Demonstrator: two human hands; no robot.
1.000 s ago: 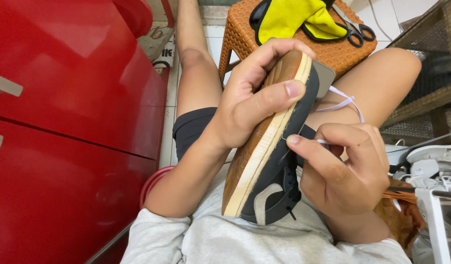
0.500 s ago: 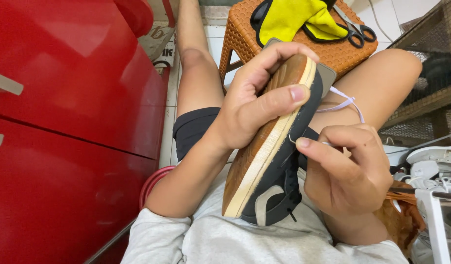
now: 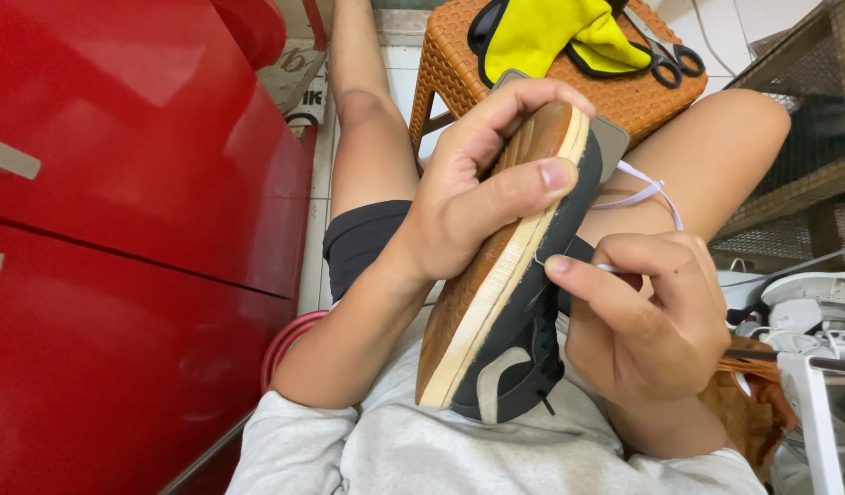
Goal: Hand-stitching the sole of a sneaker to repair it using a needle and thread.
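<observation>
The shoe (image 3: 509,275) sits tipped on its side above the person's lap, between the 2 hands, with the brown sole facing the left hand and the dark upper facing the right. Its long axis runs on a slant, from the end near the grey shirt (image 3: 413,449) up and away toward the orange woven stool (image 3: 624,92).

The left hand (image 3: 468,197) is clenched around the far half of the shoe: the thumb lies across the pale edge of the sole and the fingers curl over the top end.

The right hand (image 3: 647,316) is just beside the dark upper, about midway along the shoe. Its thumb and forefinger are pinched shut on something thin, apparently a needle (image 3: 541,291) pushed in where the upper meets the sole, though it is too fine to be sure. A pale thread (image 3: 647,191) loops up from behind that hand, over the bare knee.

So the seam lies to the left of the right hand, touching its fingertips, and runs along the shoe's length.

On the stool lie a yellow cloth (image 3: 551,37) and scissors (image 3: 665,55). A red cabinet (image 3: 120,229) stands to the left.
</observation>
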